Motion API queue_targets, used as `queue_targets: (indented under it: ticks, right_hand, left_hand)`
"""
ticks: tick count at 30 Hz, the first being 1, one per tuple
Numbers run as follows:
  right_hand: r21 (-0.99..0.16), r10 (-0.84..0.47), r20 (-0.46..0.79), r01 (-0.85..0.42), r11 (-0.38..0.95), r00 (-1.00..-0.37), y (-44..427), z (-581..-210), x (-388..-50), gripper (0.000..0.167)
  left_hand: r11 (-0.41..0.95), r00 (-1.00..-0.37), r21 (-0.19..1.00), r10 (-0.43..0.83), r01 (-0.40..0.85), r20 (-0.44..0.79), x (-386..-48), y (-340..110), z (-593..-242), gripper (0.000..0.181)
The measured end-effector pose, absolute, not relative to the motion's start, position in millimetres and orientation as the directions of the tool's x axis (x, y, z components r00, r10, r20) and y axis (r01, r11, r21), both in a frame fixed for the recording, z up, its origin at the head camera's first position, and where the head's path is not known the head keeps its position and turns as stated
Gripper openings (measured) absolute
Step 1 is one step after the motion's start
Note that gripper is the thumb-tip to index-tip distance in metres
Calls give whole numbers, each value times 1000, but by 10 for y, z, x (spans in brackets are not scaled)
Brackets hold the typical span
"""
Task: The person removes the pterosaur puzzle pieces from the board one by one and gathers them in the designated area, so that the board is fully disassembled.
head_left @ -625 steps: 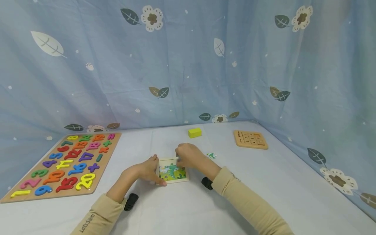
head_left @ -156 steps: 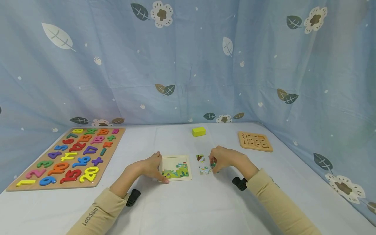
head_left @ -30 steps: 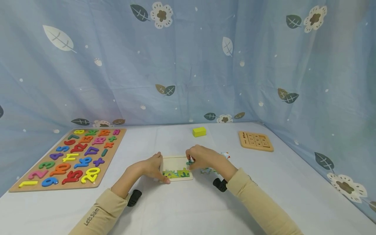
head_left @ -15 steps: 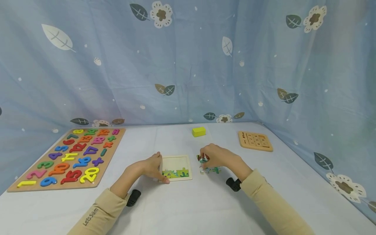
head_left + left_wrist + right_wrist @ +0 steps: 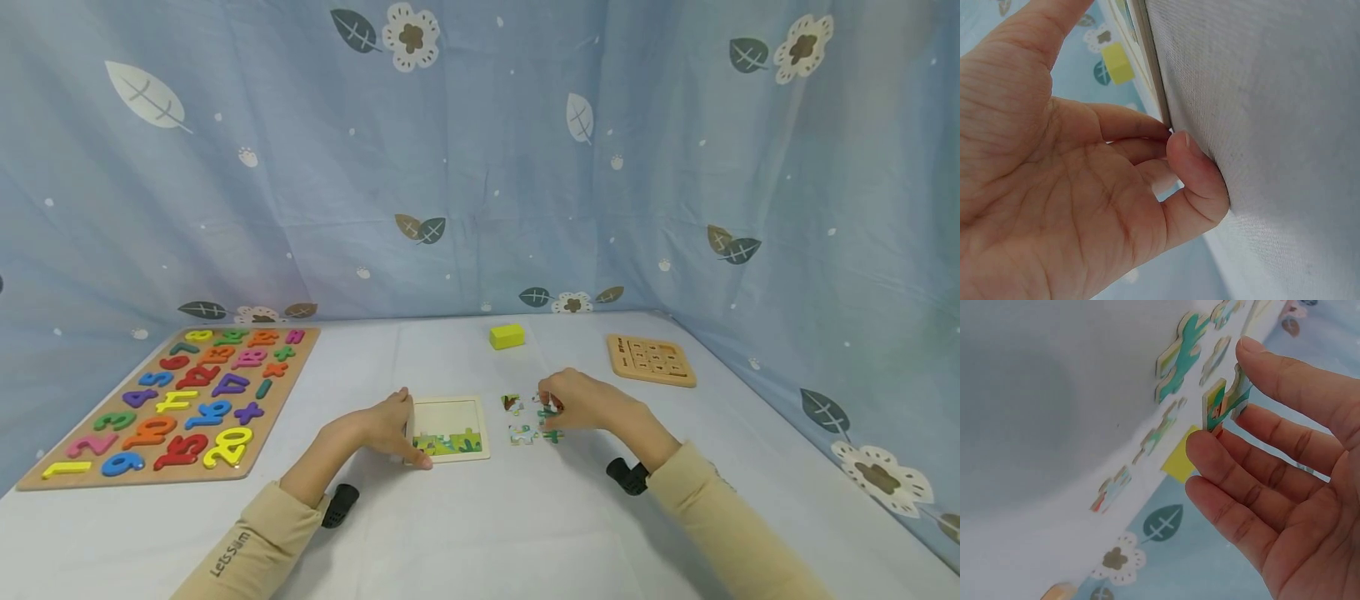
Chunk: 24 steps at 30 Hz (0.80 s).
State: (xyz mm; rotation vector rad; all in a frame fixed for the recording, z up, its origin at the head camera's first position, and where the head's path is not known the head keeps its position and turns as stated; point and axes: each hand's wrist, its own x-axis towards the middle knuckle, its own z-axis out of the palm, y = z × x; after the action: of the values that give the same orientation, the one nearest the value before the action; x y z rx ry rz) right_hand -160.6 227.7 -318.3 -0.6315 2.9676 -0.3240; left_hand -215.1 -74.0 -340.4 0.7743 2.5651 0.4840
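In the head view my left hand (image 5: 384, 427) holds the left side of a shallow wooden puzzle tray (image 5: 450, 412), its thumb at the near corner. The left wrist view shows fingertips against the tray's edge (image 5: 1150, 62). Green and yellow pieces (image 5: 447, 442) line the tray's near side; the backing shows bare above them. Right of the tray, my right hand (image 5: 581, 402) pinches a green jigsaw piece (image 5: 1214, 405) between thumb and fingers, raised off the cloth in the right wrist view. Beneath and beside it lie several loose pieces, among them a dark-red one (image 5: 511, 404) and a green one (image 5: 552, 436).
A large board of coloured numbers (image 5: 172, 400) lies at the left. Behind the tray sits a yellow block (image 5: 507, 337). A small wooden number board (image 5: 651, 360) lies at the back right. A blue patterned curtain (image 5: 480, 167) hangs behind the white-covered table.
Since 20.8 s ago, the tray's upper pieces have come out and lie loose at right. Over the last second my right hand moved right from the tray with a piece; my left hand stayed.
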Motion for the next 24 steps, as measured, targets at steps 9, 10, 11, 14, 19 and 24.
queue_targets:
  ticks: [9, 10, 11, 14, 19, 24]
  right_hand:
    - [-198, -417, -41, -401, 894, -908, 2414, -3153, -1505, 19]
    - [-200, -416, -40, -400, 894, -909, 2428, -3149, -1494, 19]
    - [-201, -415, -40, -400, 894, -909, 2444, -3149, -1485, 19]
    - [-207, -412, -41, -396, 895, -910, 2489, -3151, -1459, 19]
    - [-210, -412, -51, -394, 895, -910, 2556, -3162, -1419, 18]
    - [-199, -398, -67, -379, 904, -915, 2606, -3177, -1403, 18]
  left_hand:
    - [787, -761, 436, 582, 437, -287, -2150, -745, -3412, 112]
    - [787, -760, 432, 583, 441, -287, -2147, -744, -3411, 112]
    - [788, -762, 433, 580, 437, -287, -2146, -745, -3408, 112]
    - [792, -764, 429, 577, 435, -290, -2142, -743, -3405, 113]
    - [791, -764, 431, 576, 434, -289, -2126, -746, -3396, 112]
    - [790, -765, 432, 577, 435, -285, -2116, -743, -3388, 112]
